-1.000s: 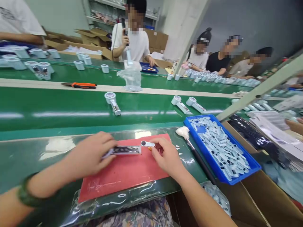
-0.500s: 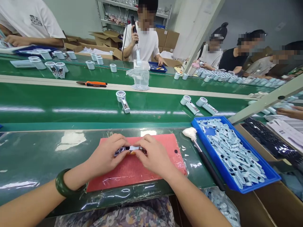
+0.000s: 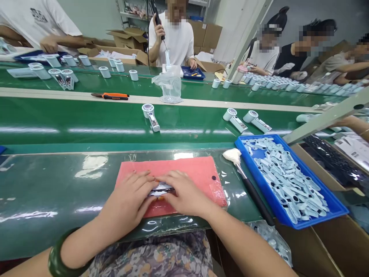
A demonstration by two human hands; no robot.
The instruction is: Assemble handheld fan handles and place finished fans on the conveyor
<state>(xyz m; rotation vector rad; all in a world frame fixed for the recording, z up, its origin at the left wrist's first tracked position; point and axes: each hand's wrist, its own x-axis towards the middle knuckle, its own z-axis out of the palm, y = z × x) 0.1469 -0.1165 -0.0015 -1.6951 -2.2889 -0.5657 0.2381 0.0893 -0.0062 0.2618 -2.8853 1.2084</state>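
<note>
On the red rectangular mat [image 3: 184,169], the left hand [image 3: 129,200] and right hand [image 3: 184,194] are pressing flat, fingers extended, covering most of a small dark-and-pale oblong part [image 3: 161,189].

left hand [image 3: 129,200], right hand [image 3: 184,194], palms down, fingertips meeting

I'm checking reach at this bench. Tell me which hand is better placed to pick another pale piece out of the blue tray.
Right, most likely. The right hand lies on the side of the blue tray, with only the brush between. The left hand would have to cross over it. Both press the small part on the red mat.
</note>
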